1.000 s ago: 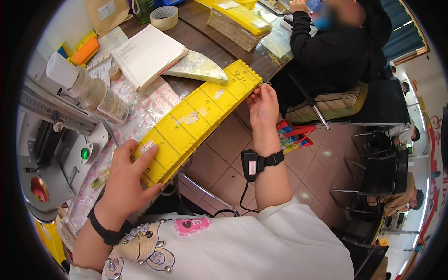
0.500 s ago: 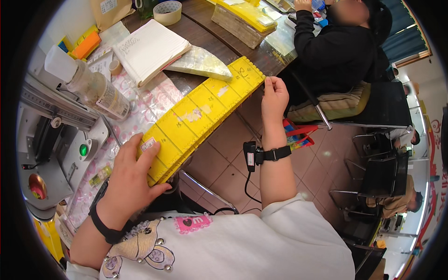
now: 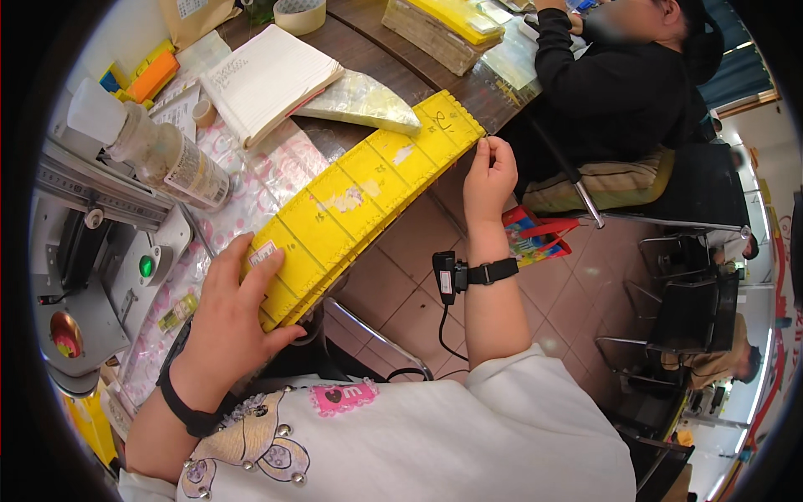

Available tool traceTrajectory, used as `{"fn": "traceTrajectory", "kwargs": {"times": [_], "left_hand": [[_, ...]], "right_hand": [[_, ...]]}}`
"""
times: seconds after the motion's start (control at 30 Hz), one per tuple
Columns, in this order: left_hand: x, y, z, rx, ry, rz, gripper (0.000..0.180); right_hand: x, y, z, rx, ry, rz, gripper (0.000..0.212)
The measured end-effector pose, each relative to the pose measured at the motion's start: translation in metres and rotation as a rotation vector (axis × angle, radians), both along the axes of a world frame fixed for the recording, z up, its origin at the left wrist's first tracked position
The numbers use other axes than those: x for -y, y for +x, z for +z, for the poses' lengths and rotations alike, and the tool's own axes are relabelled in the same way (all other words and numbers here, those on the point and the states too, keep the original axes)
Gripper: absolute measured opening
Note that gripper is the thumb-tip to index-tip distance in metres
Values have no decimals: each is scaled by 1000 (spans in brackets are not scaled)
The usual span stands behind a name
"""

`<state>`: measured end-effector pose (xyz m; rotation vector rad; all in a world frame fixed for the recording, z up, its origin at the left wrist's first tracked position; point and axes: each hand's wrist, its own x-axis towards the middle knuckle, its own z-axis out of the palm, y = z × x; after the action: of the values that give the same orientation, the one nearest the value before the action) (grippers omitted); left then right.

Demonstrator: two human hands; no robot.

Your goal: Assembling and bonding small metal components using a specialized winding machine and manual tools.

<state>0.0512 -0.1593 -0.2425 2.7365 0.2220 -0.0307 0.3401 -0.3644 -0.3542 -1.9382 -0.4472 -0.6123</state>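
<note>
A long yellow board [image 3: 351, 205], marked with cross lines and worn in patches, slants from near my body to the table edge at the far right. It looks like a stack of thin layers with notched edges. My left hand [image 3: 227, 322] grips its near end, thumb at the lower edge and fingers over the top beside a small white label. At the far right corner, my right hand [image 3: 491, 180] is closed in a pinch, fingertips next to the board's edge. Whatever is between those fingertips is too small to make out.
A notebook [image 3: 268, 79] and a plastic-wrapped wedge [image 3: 364, 105] lie behind the board. To the left stand a jar [image 3: 171, 159] and a grey machine with a green button [image 3: 146, 266]. Another yellow stack [image 3: 443, 38] lies farther back. A person in black [image 3: 619, 109] sits at the right.
The view has shifted slightly, and the board's far end sits a little higher and farther right. Both hands keep their holds. The person in black has leaned slightly.
</note>
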Motion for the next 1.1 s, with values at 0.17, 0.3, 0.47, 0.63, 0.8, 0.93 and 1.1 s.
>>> {"fn": "traceTrajectory", "kwargs": {"times": [0.17, 0.3, 0.47, 0.63, 0.8, 0.93, 1.1], "left_hand": [[1, 0, 0, -2, 15, 6, 89], [2, 1, 1, 29, 20, 10, 84], [1, -1, 0, 4, 2, 18, 88], [0, -1, 1, 9, -27, 19, 87], [-1, -1, 1, 28, -19, 9, 87], [0, 1, 3, 57, -17, 0, 81], [0, -3, 6, 89, 54, -40, 80]], "right_hand": [[-3, -3, -6, -23, 46, -24, 9], [-5, -1, -12, 61, 49, -51, 13], [1, 0, -19, -157, 185, -8, 12], [12, -4, -7, -227, 367, 114, 11], [21, -28, 27, -258, 397, 157, 9], [21, -68, 77, -416, 441, 381, 9], [12, -91, 135, 446, -335, 14, 4]]}}
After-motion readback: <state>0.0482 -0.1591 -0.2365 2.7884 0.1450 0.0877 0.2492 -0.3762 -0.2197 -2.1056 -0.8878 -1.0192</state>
